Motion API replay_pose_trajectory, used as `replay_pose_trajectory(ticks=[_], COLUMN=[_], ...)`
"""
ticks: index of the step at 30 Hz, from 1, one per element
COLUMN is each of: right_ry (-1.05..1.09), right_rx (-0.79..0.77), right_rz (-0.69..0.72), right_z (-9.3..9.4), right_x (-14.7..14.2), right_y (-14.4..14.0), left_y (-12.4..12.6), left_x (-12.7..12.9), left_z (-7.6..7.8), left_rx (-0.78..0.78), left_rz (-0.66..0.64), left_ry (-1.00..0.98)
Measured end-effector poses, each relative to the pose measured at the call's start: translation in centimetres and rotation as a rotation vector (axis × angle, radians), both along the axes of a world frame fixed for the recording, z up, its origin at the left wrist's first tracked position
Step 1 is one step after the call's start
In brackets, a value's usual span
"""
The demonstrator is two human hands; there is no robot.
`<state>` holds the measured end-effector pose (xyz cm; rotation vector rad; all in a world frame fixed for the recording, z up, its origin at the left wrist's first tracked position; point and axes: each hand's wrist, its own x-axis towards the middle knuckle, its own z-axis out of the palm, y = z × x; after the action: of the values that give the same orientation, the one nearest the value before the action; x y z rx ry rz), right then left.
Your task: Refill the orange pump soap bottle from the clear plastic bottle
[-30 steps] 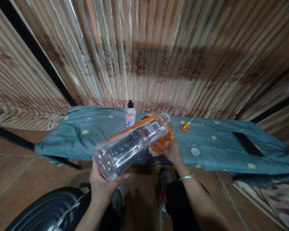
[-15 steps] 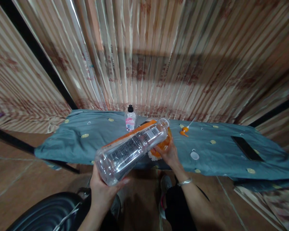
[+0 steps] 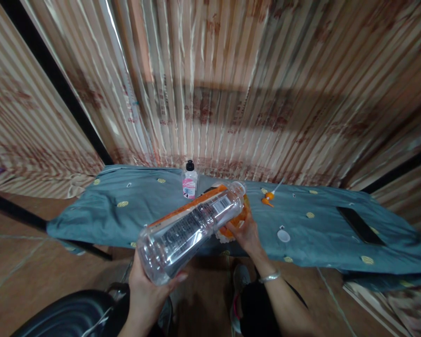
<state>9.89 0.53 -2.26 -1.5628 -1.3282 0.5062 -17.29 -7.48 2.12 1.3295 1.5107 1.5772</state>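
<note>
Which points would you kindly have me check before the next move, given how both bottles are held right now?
1. Left grip secure on the large clear bottle: ok, it holds the base end.
2. Right grip on the orange container: ok, fingers are around it.
3. Clear bottle's neck lined up with the container's opening: cannot tell, the opening is not visible.
4. Amount inside the orange container: cannot tell, it is mostly hidden.
5. Small pink-labelled bottle upright: ok, it stands on the cloth.
6. Orange pump head clear of both grips: ok, it lies apart on the cloth.
</note>
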Motion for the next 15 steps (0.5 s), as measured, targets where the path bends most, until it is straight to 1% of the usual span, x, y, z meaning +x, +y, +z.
replay_pose_trajectory(ticks=[5, 9, 13, 15], right_ry=[-0.001, 0.006, 0.021, 0.023], right_rx=[-0.019, -0.012, -0.026, -0.037], right_rz=[0.01, 0.019, 0.007, -0.001], right_z=[0.1, 0.1, 0.0, 0.1], right_x=[0.0, 0.1, 0.1, 0.1], right_y=[-0.1, -0.1, -0.1, -0.1], left_y=[0.0, -0.4, -0.6, -0.5], left_x=[-0.4, 0.2, 0.7, 0.5], left_z=[-0.4, 0.1, 0.2, 0.0], left_rx=[-0.049, -0.054, -0.017, 0.006], left_rz=[0.031, 0.034, 0.109, 0.1], left_ry=[-0.001, -0.032, -0.043, -0.006])
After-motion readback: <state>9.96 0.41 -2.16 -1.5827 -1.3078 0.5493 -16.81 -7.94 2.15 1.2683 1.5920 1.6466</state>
